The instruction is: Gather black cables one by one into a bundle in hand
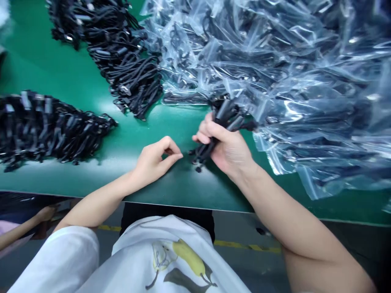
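Observation:
A bundle of short black cables [224,116] is gripped in my right hand [233,150], tilted so that its connector ends point down toward the table. My fingers wrap round its middle, and the upper end lies close to the bagged cables. To the left of it, my left hand [157,158] is held just above the table with thumb and forefinger pinched together. Nothing shows between those fingertips, and they are apart from the bundle.
Clear plastic bags [275,81] holding black cables cover the right and back of the green table [100,97]. Loose black cables lie in a row [122,61] at the back left and in another pile [51,126] at the left. A co-worker's arm [27,228] shows at lower left.

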